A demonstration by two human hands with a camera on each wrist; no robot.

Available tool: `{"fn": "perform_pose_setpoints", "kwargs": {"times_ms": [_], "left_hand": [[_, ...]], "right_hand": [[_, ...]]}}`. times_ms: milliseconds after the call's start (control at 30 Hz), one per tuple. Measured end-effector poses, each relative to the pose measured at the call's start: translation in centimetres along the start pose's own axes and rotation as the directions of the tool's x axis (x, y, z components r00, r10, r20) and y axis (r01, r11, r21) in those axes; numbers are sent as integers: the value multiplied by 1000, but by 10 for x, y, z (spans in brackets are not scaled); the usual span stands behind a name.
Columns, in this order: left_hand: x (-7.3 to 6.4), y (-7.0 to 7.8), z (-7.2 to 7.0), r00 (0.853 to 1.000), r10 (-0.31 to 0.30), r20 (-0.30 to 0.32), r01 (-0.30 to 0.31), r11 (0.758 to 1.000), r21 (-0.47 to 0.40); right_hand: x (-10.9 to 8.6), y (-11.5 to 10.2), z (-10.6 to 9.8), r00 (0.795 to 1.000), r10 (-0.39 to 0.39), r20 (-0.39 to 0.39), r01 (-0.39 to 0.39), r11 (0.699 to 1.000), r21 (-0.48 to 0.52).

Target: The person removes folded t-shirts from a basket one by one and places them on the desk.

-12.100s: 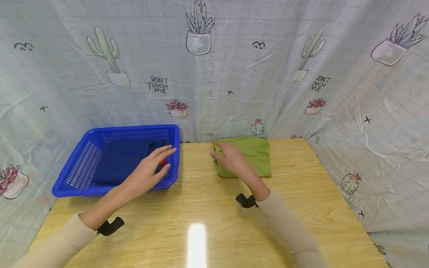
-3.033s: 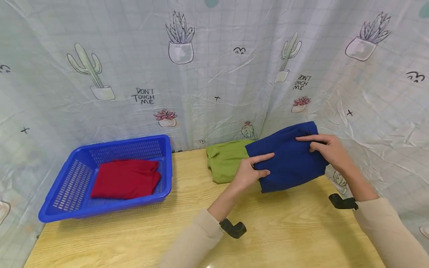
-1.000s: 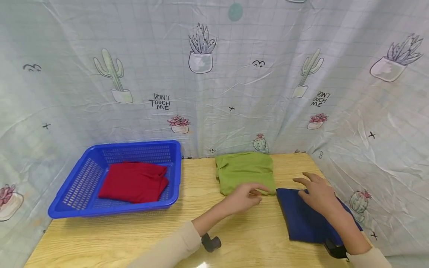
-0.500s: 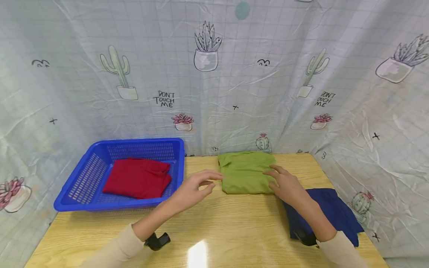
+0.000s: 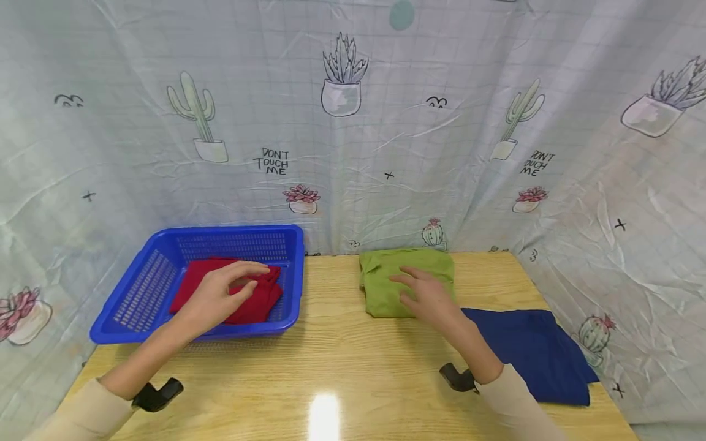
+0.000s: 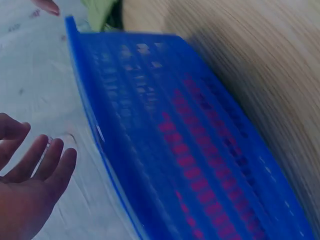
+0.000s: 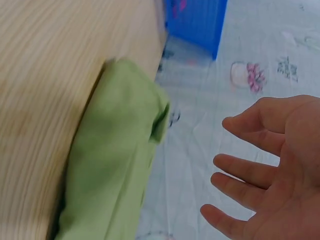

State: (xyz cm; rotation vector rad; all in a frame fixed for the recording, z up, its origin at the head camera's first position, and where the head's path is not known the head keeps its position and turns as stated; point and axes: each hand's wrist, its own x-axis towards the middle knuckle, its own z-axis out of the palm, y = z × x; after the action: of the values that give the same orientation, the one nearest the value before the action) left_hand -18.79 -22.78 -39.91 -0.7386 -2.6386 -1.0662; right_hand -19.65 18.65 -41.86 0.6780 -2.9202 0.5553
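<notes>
Right hand hovers over the green cloth, fingers apart

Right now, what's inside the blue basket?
A folded red cloth lies in the blue basket. In the head view, the left hand covers part of it. Anything beneath the cloth is hidden, so I can't say what's there.
</notes>
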Motion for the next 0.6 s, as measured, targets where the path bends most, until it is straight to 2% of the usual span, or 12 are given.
{"fn": "perform_pose_setpoints", "kwargs": {"times_ms": [100, 267, 400, 500, 600], "left_hand": [[-5, -15, -12, 1000, -19, -4, 20, 996, 88], [-8, -38, -35, 997, -75, 11, 72, 981, 180], [-6, -51, -58, 989, -110, 94, 86, 969, 233], [-4, -61, -73, 978, -128, 166, 84, 965, 247], [-2, -69, -85, 967, -148, 208, 92, 962, 256]], "right_hand": [[8, -13, 5, 1000, 1, 11, -2, 999, 40], [27, -37, 15, 998, -16, 58, 7, 988, 152], [42, -58, 22, 996, -45, 80, 25, 973, 231], [53, -72, 28, 993, -73, 97, 45, 962, 269], [64, -86, 32, 988, -115, 102, 77, 945, 317]]}}
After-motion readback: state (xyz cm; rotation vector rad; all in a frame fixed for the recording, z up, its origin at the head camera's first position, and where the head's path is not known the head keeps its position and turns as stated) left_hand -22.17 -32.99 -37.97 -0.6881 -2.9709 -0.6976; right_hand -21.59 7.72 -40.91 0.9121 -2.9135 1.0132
